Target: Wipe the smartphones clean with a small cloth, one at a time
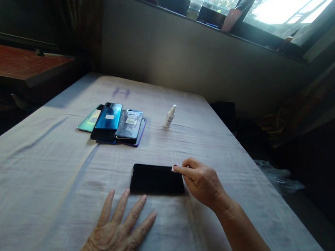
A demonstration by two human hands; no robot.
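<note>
The black phone lies near-centre, our right hand pinching a pale scrap at its far right corner, our left hand spread nearer. Work seems under way; whether the stacked phones, far left, are done is unclear.

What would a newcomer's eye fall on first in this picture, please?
Probably the black phone lying on the pale cloth, with the right hand at its far right corner and the left hand spread palm-down just in front of it. Next might come the overlapping phones farther back to the left, a shiny blue phone on top among them, and the small white bottle standing to their right.
</note>
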